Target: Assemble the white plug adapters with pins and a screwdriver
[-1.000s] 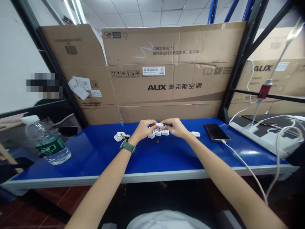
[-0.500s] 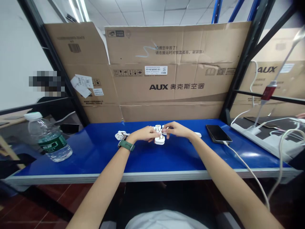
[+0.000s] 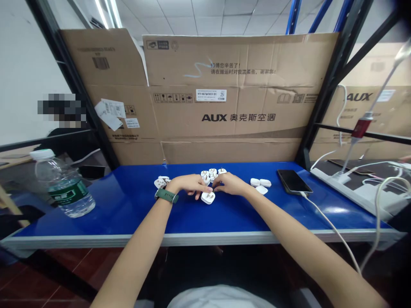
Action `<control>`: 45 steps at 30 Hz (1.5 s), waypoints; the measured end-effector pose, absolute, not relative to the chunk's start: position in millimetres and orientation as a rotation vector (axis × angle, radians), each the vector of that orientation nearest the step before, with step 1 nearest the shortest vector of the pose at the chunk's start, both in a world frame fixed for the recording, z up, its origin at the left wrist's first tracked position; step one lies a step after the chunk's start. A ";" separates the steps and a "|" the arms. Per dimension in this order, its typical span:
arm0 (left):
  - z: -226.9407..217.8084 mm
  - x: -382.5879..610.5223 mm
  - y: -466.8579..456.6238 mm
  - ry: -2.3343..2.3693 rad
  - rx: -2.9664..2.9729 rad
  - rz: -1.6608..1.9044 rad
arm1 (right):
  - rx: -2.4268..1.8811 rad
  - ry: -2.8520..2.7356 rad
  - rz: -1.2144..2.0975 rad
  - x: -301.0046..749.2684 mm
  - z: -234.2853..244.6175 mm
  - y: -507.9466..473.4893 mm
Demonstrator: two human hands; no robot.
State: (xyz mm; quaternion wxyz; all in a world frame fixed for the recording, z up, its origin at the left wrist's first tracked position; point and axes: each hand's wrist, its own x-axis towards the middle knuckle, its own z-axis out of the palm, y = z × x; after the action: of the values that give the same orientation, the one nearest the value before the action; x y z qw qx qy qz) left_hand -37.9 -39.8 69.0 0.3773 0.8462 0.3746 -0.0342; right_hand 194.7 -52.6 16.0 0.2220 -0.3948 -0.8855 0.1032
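My left hand (image 3: 190,184), with a green-strapped watch (image 3: 167,195) on its wrist, grips a white plug (image 3: 208,198) whose metal prongs point up. Its thumb reaches over the plug's upper edge. Close by on the right, my right hand (image 3: 229,184) has its fingers curled and pinched together; whatever lies between the fingertips is too small or hidden to name. Just behind both hands stands a cluster of several white plugs, prongs up, among them a back plug (image 3: 212,172) and a right-hand plug (image 3: 221,170) partly behind my right hand.
White pieces (image 3: 160,183) lie left of my left wrist. Several smooth white pieces (image 3: 261,190) sit at the right, beside a phone (image 3: 293,180) on a white cable. A water bottle (image 3: 69,188) stands at the left. Cardboard (image 3: 237,128) walls the back of the blue table (image 3: 224,218).
Both hands have come slightly toward me and to the left, the plug moving with my left hand. More of the plug cluster and the white pieces at the right now show.
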 end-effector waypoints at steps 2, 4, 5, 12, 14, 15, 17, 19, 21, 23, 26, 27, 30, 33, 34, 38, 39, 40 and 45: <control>65.1 -36.6 -38.5 0.989 2.168 -0.057 | -1.093 -2.445 0.283 193.0 15.1 -53.1; 61.1 -35.0 -37.3 0.983 2.204 -0.018 | -1.098 -2.445 0.292 191.3 14.3 -53.0; 59.5 -34.3 -36.9 0.972 2.231 -0.006 | -1.108 -2.441 0.300 190.7 14.0 -52.6; 57.5 -33.9 -36.4 1.018 2.263 -0.040 | -1.138 -2.310 0.321 198.7 17.4 -47.3; 59.3 -35.5 -36.1 1.042 2.233 -0.035 | -1.151 -2.248 0.303 202.3 21.1 -48.3; 60.8 -36.6 -36.3 1.042 2.214 -0.012 | -1.151 -2.224 0.295 203.4 23.3 -49.6; 65.2 -39.2 -37.7 1.012 2.177 0.055 | -1.128 -2.191 0.299 204.2 28.2 -53.0; 70.6 -41.8 -40.4 0.936 2.154 0.075 | -1.080 -2.170 0.331 203.7 33.6 -57.1; 75.1 -43.4 -43.2 0.821 2.163 0.033 | -1.005 -2.171 0.385 202.7 39.0 -61.2; 76.6 -43.4 -44.3 0.707 2.218 0.000 | -0.899 -2.198 0.472 201.9 44.0 -65.2; 71.3 -40.9 -40.8 0.641 2.325 0.002 | -0.736 -2.260 0.624 200.9 49.5 -71.1; 68.2 -39.7 -38.6 0.653 2.351 0.003 | -0.704 -2.279 0.657 200.6 50.5 -72.8; 59.9 -36.2 -32.6 0.733 2.421 -0.018 | -0.696 -2.334 0.701 199.7 51.3 -76.1; 57.4 -33.2 -31.7 0.817 2.444 -0.087 | -0.740 -2.357 0.684 199.5 50.4 -76.5; 57.8 -32.2 -32.8 0.838 2.443 -0.094 | -0.748 -2.363 0.665 199.6 50.3 -76.4; 61.2 -27.7 -40.0 0.861 2.446 -0.065 | -0.702 -2.390 0.600 200.3 51.7 -77.3; 61.8 -26.6 -41.6 0.857 2.450 -0.054 | -0.680 -2.396 0.593 200.2 52.0 -77.8; 62.2 -25.6 -42.8 0.852 2.456 -0.041 | -0.664 -2.404 0.586 200.0 52.2 -78.2; 61.4 -22.6 -43.8 0.814 2.454 -0.029 | -0.695 -2.466 0.574 198.4 49.3 -77.8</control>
State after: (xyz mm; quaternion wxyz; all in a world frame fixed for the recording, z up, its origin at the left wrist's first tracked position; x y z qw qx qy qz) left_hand -22.6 -43.8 61.4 0.2746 0.9126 0.3028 -0.0109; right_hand 198.4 -77.8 49.3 0.2554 -0.2559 -0.9081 0.2113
